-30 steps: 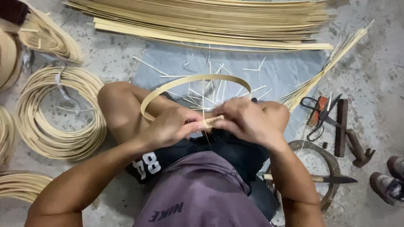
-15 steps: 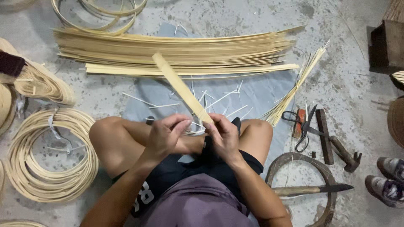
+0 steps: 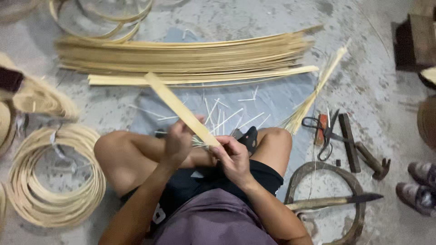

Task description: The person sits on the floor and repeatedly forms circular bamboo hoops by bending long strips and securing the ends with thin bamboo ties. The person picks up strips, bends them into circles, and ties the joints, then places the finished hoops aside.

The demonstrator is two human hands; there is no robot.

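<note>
I sit cross-legged on the floor and hold a flat pale bamboo strip (image 3: 175,103) that slants up to the far left. My left hand (image 3: 178,141) grips the strip from the left, near its lower end. My right hand (image 3: 232,157) pinches that lower end, with thin bamboo slivers (image 3: 198,141) sticking out between the two hands. Both hands are close together above my knees.
A long pile of bamboo strips (image 3: 181,56) lies across the floor ahead. Coiled bamboo rings (image 3: 52,179) lie at the left. A blue-grey mat (image 3: 272,97) holds scattered slivers. Scissors (image 3: 323,131), a hammer (image 3: 373,161), a knife (image 3: 336,201) and a metal ring (image 3: 352,181) lie at the right.
One second ago the strip was bent into a hoop between my hands. Now it stands straight, slanting to the far left. The view has tilted farther forward.
</note>
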